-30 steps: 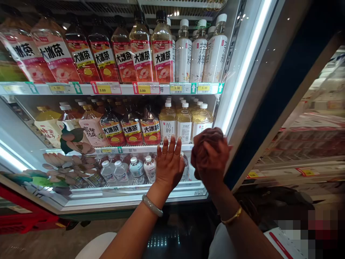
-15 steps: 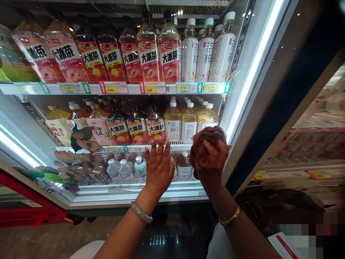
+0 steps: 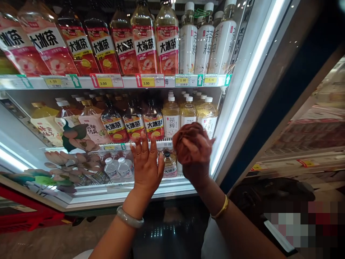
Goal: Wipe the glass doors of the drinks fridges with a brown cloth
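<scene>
My right hand (image 3: 198, 154) is closed around a crumpled brown cloth (image 3: 185, 140), held up against or just before the glass door of a lit drinks cooler. To its left, my left hand (image 3: 147, 165) is raised with the palm toward the door and fingers spread, holding nothing; whether it touches the glass I cannot tell. Behind the hands, iced tea bottles (image 3: 153, 122) with red and yellow labels and pale tea bottles (image 3: 171, 117) with white caps stand on the middle shelf. The cloth hides part of the pale bottles.
Larger tea bottles (image 3: 167, 46) line the upper shelf above price tags (image 3: 147, 82). A flower decal (image 3: 75, 135) is on the glass at left. The door's dark frame (image 3: 258, 118) slants along the right, with another shelf unit (image 3: 302, 136) beyond. Something red (image 3: 16, 212) stands at lower left.
My right hand has moved left with the cloth, uncovering a pale bottle on the right. My left hand has shifted slightly left, fingers still spread. The view has moved a little closer to the cooler.
</scene>
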Demonstrator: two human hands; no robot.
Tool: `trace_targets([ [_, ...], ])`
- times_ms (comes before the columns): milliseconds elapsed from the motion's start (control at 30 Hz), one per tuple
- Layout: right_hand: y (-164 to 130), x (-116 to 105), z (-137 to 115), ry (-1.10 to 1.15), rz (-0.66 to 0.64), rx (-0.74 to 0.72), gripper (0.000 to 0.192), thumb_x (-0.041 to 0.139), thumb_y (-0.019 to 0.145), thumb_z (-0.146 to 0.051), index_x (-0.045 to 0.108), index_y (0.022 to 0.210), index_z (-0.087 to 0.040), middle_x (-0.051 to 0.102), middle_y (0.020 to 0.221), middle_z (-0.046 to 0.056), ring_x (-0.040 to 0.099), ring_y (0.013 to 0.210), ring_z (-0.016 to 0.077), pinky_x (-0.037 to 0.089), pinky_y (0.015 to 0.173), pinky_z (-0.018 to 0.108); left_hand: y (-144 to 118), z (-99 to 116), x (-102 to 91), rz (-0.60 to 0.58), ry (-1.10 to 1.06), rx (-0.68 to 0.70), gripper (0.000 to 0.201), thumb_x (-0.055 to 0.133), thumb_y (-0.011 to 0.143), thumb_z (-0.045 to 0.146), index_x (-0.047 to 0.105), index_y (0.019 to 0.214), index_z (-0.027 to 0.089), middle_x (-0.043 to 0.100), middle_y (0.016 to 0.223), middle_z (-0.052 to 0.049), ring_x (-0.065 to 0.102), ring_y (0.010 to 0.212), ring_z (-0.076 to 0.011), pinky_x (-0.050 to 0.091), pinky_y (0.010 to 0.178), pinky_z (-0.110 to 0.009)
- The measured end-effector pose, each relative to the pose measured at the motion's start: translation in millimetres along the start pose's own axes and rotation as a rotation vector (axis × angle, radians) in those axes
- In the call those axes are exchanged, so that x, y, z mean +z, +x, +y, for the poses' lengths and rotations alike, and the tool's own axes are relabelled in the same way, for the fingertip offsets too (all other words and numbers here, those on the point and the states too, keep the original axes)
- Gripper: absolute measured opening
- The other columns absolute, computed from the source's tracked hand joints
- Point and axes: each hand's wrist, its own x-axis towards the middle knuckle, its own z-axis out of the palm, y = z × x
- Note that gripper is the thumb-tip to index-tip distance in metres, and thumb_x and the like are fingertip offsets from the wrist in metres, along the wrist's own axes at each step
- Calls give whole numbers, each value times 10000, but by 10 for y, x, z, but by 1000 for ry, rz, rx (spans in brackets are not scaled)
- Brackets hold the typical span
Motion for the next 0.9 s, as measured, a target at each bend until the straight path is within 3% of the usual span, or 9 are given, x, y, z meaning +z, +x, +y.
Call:
trace_targets([
  [100, -137, 72, -161, 75, -215, -158, 340, 701, 941, -289, 676, 1271, -365, 632, 1396, 18, 432, 1532, 277, 251, 1342, 585, -32, -73, -6, 6, -11, 17, 801, 516, 1011, 254, 95, 1692, 219, 57, 1771, -112, -36, 1654, -280, -1, 1345, -551],
  [167, -159, 81, -175, 93, -277, -218, 343, 729, 932, -316, 682, 1263, -394, 654, 1384, -14, 423, 1538, 254, 183, 1362, 568, -34, -98, -19, 3, -11, 39, 805, 522, 1008, 274, 102, 1692, 208, 53, 1771, -111, -33, 1654, -285, -9, 1347, -541],
  [233, -95, 69, -127, 84, -222, -178, 315, 732, 933, -338, 695, 1241, -390, 657, 1369, -4, 445, 1522, 265, 195, 1352, 591, -16, -92, -44, 3, 6, 42, 812, 529, 1005, 265, 99, 1692, 207, 50, 1770, -111, -23, 1654, -294, 4, 1347, -549],
  [333, 55, 71, -74, 39, 7, -7, 275, 696, 945, -282, 701, 1215, -335, 619, 1372, 50, 458, 1509, 303, 287, 1306, 638, 37, -61, -86, 4, 25, 40, 810, 518, 1007, 228, 87, 1692, 210, 48, 1769, -107, -16, 1654, -296, 25, 1348, -555],
  [400, 83, 104, -110, 23, 89, 59, 285, 672, 945, -254, 698, 1224, -305, 580, 1401, 80, 430, 1525, 334, 307, 1288, 662, 72, -72, -107, 11, 27, 58, 814, 517, 1006, 224, 78, 1693, 211, 36, 1770, -102, -23, 1654, -294, 22, 1348, -554],
  [633, -167, 211, -245, 99, -216, -217, 381, 721, 930, -271, 669, 1281, -407, 653, 1371, -20, 421, 1541, 240, 157, 1367, 551, 101, -402, -218, -6, 51, 157, 802, 507, 1007, 247, 89, 1692, 237, 22, 1770, -76, -25, 1651, -281, 11, 1350, -531],
  [767, -45, 214, -200, 83, -106, -125, 323, 708, 939, -318, 677, 1253, -385, 636, 1381, 10, 432, 1535, 279, 188, 1346, 611, 52, -512, -269, 12, 57, 80, 805, 530, 1012, 265, 97, 1691, 247, 12, 1773, -68, -36, 1652, -278, -5, 1351, -516],
  [833, 7, 244, -261, 64, -18, -41, 300, 683, 948, -318, 682, 1246, -358, 614, 1391, 40, 426, 1536, 311, 227, 1324, 646, 0, -512, -257, 8, 41, 32, 795, 503, 1021, 247, 77, 1692, 240, -11, 1775, -71, -50, 1652, -281, -11, 1348, -520],
  [900, -14, 290, -364, 64, -17, -30, 305, 674, 953, -319, 681, 1257, -343, 612, 1397, 50, 416, 1542, 318, 236, 1323, 643, -61, -505, -234, -26, 28, 26, 804, 498, 1020, 230, 58, 1693, 236, -24, 1774, -83, -56, 1651, -292, -1, 1345, -532],
])
